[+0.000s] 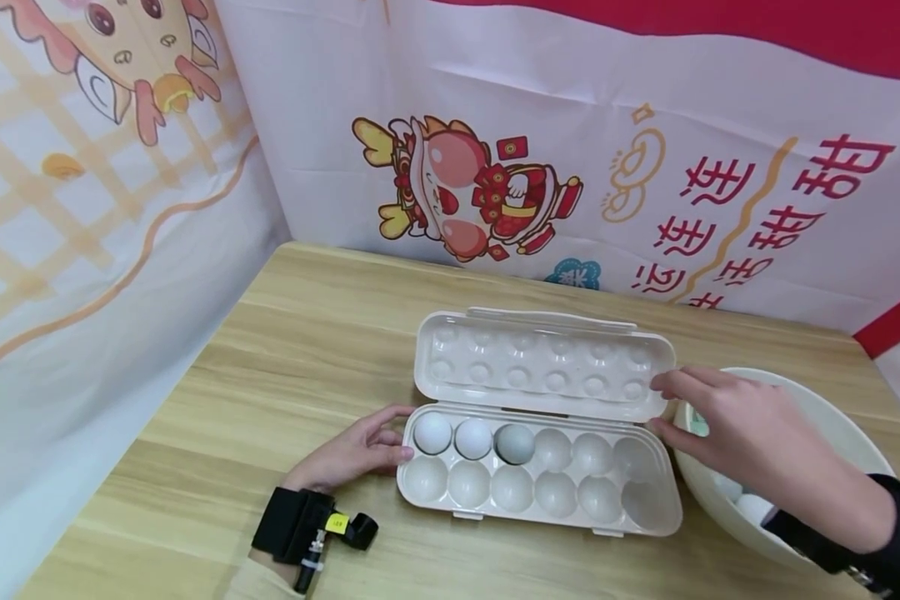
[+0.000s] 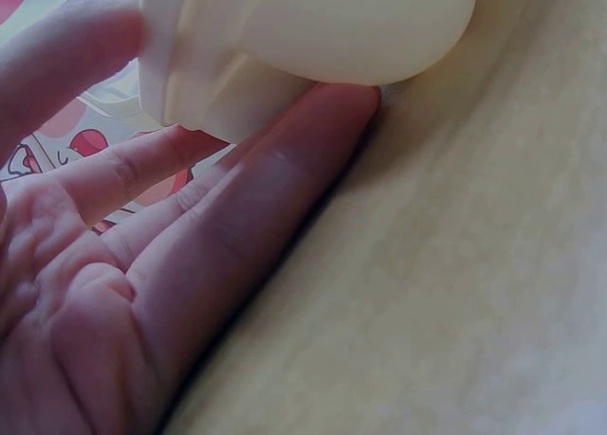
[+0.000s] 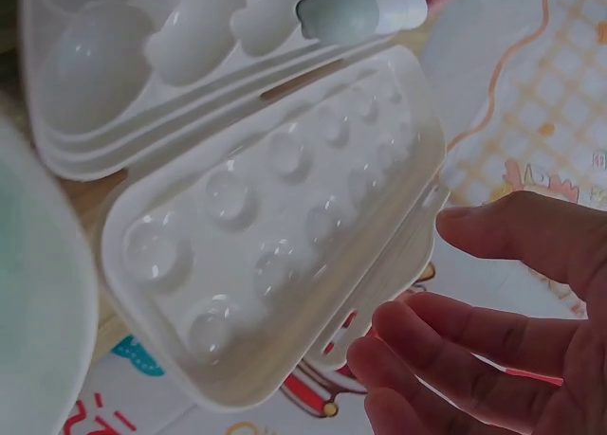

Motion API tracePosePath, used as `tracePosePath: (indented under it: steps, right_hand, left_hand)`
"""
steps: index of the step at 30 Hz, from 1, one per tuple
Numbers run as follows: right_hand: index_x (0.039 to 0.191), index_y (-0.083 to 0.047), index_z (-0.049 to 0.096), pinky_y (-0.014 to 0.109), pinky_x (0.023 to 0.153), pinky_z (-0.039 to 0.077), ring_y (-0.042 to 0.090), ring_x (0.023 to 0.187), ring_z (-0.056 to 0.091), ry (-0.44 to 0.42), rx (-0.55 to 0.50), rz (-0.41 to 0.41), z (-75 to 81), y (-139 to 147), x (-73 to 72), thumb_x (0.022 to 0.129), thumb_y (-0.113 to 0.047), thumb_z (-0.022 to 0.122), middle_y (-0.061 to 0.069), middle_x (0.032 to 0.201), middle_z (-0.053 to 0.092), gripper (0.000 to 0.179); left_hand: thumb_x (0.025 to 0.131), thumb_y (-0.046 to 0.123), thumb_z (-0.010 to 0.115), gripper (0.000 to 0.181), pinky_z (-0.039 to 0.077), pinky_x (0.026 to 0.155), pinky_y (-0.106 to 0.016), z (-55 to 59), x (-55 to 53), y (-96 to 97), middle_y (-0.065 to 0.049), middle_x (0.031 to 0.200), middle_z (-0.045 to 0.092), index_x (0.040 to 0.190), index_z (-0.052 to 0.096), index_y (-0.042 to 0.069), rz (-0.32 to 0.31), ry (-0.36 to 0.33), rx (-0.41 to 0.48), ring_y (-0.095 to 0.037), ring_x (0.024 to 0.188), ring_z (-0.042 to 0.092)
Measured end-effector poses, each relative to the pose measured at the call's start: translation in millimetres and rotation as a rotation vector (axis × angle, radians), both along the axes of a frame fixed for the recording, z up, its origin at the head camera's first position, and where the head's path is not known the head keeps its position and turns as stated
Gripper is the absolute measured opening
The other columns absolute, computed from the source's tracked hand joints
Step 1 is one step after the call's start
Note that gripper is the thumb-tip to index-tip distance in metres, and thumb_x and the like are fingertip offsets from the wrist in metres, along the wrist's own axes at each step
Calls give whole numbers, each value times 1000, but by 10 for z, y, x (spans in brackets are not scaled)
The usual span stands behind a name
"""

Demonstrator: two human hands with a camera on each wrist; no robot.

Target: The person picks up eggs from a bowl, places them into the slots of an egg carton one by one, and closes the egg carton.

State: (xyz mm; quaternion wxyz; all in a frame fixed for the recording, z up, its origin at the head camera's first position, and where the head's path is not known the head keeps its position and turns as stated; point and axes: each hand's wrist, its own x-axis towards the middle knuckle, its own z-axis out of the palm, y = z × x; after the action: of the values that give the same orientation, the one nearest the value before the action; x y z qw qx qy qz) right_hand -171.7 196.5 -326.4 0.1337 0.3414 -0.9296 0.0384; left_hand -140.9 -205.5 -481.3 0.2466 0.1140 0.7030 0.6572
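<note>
1. Nearest the camera, the right hand [image 1: 750,433] is hovering at the right end of an egg carton's lid [image 1: 540,392]; its thumb and fingers are curving loosely apart, holding nothing. Whether a fingertip is touching the lid, I cannot tell.
2. That white egg carton [image 1: 512,490] is sitting open on the table [image 1: 270,367], its lid tipping back on the far side and showing two rows of round dimples.
3. Three eggs are filling the leftmost cups of the far row: a white egg [image 1: 432,432], a second white egg [image 1: 473,438], then a pale bluish egg [image 1: 514,444].
4. The left hand [image 1: 363,446] is gripping the carton's left end, thumb pressing at the rim, fingers reaching along and under the side.
5. Just right of the carton, a large pale bowl [image 1: 832,412] is holding more eggs [image 1: 754,507], partly hidden by the right arm.
6. Printed cloth [image 1: 322,75] is hanging beyond the table, at the far side and left.
</note>
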Motion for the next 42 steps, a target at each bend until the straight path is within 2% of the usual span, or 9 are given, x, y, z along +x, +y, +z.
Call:
tracePosePath:
  steps: [5, 8, 15, 21, 27, 34, 38, 42]
  right_hand:
    - [88, -14, 66, 32, 44, 50, 16, 57, 61, -1, 8, -33, -14, 147, -49, 58, -26, 83, 2, 76, 70, 37]
    - [90, -13, 66, 38, 47, 51, 18, 61, 61, -59, 27, -71, -28, 209, -79, 61, -25, 82, 4, 76, 70, 35]
    - [89, -11, 66, 38, 51, 53, 17, 62, 60, -122, 53, -109, -94, 324, -143, 63, -24, 81, 5, 75, 68, 33]
    - [92, -9, 66, 42, 57, 54, 19, 67, 60, -252, 127, -160, -151, 434, -235, 64, -27, 81, 5, 79, 68, 36]
    - [95, -11, 67, 47, 65, 54, 23, 77, 61, -371, 202, -168, -243, 546, -323, 62, -34, 81, 6, 87, 68, 43]
    - [114, -8, 60, 53, 70, 53, 32, 89, 59, -660, 316, -232, -375, 676, -435, 62, -46, 78, 18, 107, 63, 67]
    - [119, -5, 56, 54, 71, 53, 32, 91, 57, -720, 310, -220, -443, 719, -467, 62, -44, 78, 22, 113, 60, 72]
    - [119, -6, 55, 52, 73, 53, 28, 90, 56, -767, 289, -185, -489, 740, -499, 63, -41, 79, 19, 113, 60, 70]
  left_hand:
    - [88, 15, 61, 59, 52, 84, -37, 11, -1, 15, -28, 112, 60, 138, 32, 9, 6, -7, 7, -30, 97, 60]
    - [88, 16, 61, 58, 52, 83, -37, 15, 5, 12, -27, 111, 60, 138, 32, 8, 8, -6, -1, -29, 97, 61]
    - [88, 15, 61, 58, 53, 82, -36, 13, 16, 14, -27, 110, 60, 138, 32, 7, 6, -13, 12, -28, 96, 60]
    - [88, 15, 61, 58, 52, 83, -36, 21, 20, 11, -27, 111, 60, 138, 32, 8, 8, -13, 8, -29, 97, 60]
    - [88, 15, 61, 59, 52, 84, -37, 26, 18, 7, -28, 113, 59, 138, 31, 8, 10, -16, 10, -30, 98, 60]
    - [88, 15, 62, 60, 52, 85, -37, 13, 4, 14, -28, 114, 58, 139, 31, 8, 5, -17, 12, -30, 99, 60]
    - [88, 15, 61, 60, 52, 85, -36, 11, 1, 7, -28, 113, 59, 139, 31, 8, -2, -5, 4, -30, 99, 60]
    - [88, 14, 61, 59, 52, 83, -34, 4, -7, 4, -28, 111, 60, 139, 31, 8, -4, 3, 12, -29, 98, 60]
